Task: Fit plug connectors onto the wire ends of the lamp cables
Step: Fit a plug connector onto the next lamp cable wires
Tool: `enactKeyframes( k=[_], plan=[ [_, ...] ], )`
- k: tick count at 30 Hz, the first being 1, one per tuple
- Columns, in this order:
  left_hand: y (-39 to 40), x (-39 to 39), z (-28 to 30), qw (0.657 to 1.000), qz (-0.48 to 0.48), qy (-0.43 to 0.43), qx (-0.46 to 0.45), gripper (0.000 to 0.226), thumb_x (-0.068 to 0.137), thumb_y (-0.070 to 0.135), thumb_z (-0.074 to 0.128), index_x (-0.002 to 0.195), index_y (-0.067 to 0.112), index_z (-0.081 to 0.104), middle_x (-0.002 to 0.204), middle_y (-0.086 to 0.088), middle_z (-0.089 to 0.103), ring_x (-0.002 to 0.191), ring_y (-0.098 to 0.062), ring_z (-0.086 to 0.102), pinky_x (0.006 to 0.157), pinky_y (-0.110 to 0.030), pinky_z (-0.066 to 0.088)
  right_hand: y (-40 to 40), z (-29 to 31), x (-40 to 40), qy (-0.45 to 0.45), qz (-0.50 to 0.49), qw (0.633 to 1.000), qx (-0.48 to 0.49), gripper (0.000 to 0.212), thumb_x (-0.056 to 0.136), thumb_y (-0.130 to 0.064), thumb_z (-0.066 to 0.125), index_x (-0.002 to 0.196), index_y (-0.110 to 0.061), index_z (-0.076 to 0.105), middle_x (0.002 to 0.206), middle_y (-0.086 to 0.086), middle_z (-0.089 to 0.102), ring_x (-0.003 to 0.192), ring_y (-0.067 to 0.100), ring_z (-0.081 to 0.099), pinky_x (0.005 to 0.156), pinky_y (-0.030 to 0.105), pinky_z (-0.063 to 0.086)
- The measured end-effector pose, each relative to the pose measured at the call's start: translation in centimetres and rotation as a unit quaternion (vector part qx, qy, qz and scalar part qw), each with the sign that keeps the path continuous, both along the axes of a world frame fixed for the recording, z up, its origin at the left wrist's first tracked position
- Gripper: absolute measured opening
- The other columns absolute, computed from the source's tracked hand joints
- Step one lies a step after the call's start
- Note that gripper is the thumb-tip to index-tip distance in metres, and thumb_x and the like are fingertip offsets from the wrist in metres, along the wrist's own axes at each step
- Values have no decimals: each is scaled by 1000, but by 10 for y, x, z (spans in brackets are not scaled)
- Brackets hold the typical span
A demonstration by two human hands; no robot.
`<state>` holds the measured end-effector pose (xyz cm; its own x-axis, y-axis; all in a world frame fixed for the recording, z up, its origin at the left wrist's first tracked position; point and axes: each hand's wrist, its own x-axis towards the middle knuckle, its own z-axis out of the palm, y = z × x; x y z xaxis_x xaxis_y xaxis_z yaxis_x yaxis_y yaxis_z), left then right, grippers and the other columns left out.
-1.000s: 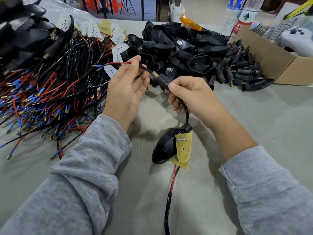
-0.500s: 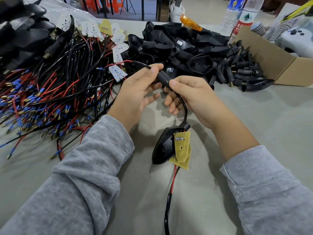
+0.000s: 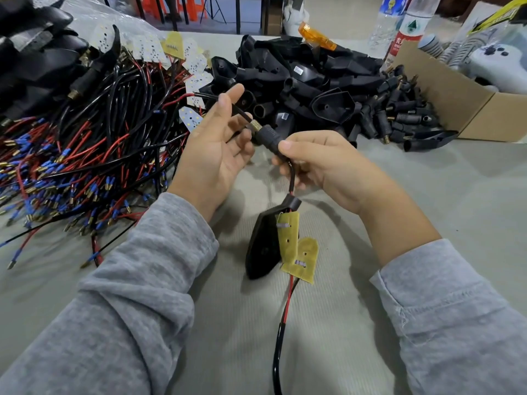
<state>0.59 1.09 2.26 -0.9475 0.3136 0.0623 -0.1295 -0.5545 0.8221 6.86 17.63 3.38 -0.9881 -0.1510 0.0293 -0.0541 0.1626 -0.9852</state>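
Note:
My right hand [image 3: 322, 163] grips a black plug connector [image 3: 269, 137] with a brass threaded tip, threaded onto a thin black lamp cable [image 3: 238, 112]. My left hand [image 3: 214, 149] is turned palm up beside the connector and pinches the cable between thumb and forefinger, its other fingers spread. Below my hands the cable runs into a black lamp housing [image 3: 263, 246] lying on the table, with two yellow circuit boards [image 3: 298, 252] against it. Red and black wires [image 3: 286, 306] trail from the boards toward me.
A tangle of red and black cables with blue-sleeved ends [image 3: 85, 155] fills the left. A heap of black housings [image 3: 299, 78] lies behind my hands, loose plug connectors [image 3: 405, 115] to its right. A cardboard box [image 3: 467, 95] and bottles [image 3: 407, 21] stand at the back right.
My left hand has opened and turned palm up, keeping only a pinch on the cable. The connector's brass tip shows again between my hands.

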Motion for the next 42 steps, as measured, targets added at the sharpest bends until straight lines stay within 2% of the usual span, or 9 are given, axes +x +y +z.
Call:
enactKeyframes(
  k=[6, 10, 15, 18, 21, 26, 32, 37, 42],
  plan=[
    [4, -1, -3, 1000, 26, 4, -4, 26, 101, 38, 45, 102, 30, 70, 73, 7, 64, 68, -6, 59, 70, -22, 51, 0, 2, 3, -44, 66, 996, -27, 19, 86, -23, 60, 80, -7, 68, 57, -1, 52, 45, 8, 37, 46, 20, 22],
    [3, -4, -3, 996, -5, -11, -83, 29, 100, 43, 45, 102, 28, 69, 79, 4, 67, 75, -11, 61, 77, -30, 51, 0, 2, 3, -13, 39, 996, -84, 18, 91, -18, 58, 80, -8, 67, 59, 0, 56, 47, 7, 46, 44, 16, 34],
    [7, 5, 0, 977, -152, 8, -152, 35, 99, 39, 41, 102, 15, 66, 92, -7, 68, 91, -27, 61, 81, -39, 50, 3, 4, 1, 20, -39, 983, -179, 13, 97, -10, 53, 88, -4, 60, 65, 2, 60, 53, 10, 51, 50, 19, 42],
    [6, 11, 3, 955, -245, 17, -164, 36, 94, 43, 45, 98, 19, 72, 90, -3, 69, 80, -21, 67, 69, -34, 56, 3, 4, 0, 35, -84, 977, -195, 7, 96, -8, 54, 91, -4, 57, 64, 3, 62, 53, 12, 53, 51, 20, 44],
    [6, 13, 3, 942, -269, -1, -199, 35, 90, 47, 49, 100, 17, 64, 85, -3, 67, 72, -21, 68, 61, -33, 58, 4, 4, -1, 45, -131, 970, -198, 7, 95, -8, 56, 89, -5, 56, 64, 2, 63, 53, 12, 53, 52, 20, 46],
    [8, 15, 1, 944, -229, 50, -232, 23, 93, 36, 53, 87, 17, 65, 72, -5, 63, 55, -20, 58, 48, -26, 46, 4, 2, -3, 51, -157, 964, -207, 9, 94, -12, 61, 89, -5, 58, 68, -1, 58, 60, 10, 52, 57, 20, 45],
    [16, 18, 0, 950, -177, 73, -246, 24, 100, 26, 47, 86, 18, 64, 65, -7, 59, 51, -23, 57, 49, -26, 46, 4, 1, -4, 38, -162, 958, -232, 7, 92, -11, 64, 91, -4, 63, 68, -1, 56, 61, 8, 52, 57, 17, 45],
    [17, 19, 0, 950, -150, 82, -260, 27, 100, 24, 46, 79, 15, 60, 64, -8, 57, 49, -23, 56, 48, -26, 43, 3, 2, -4, 26, -173, 955, -239, 21, 92, -6, 63, 72, -11, 57, 63, -1, 59, 57, 9, 54, 54, 19, 46],
    [17, 20, 1, 953, -149, 80, -253, 28, 100, 24, 46, 78, 14, 60, 64, -8, 58, 49, -23, 55, 48, -24, 44, 0, 2, -4, 49, -161, 951, -260, 14, 93, -3, 59, 81, -11, 60, 67, 0, 59, 60, 9, 55, 57, 19, 47]
  ],
)
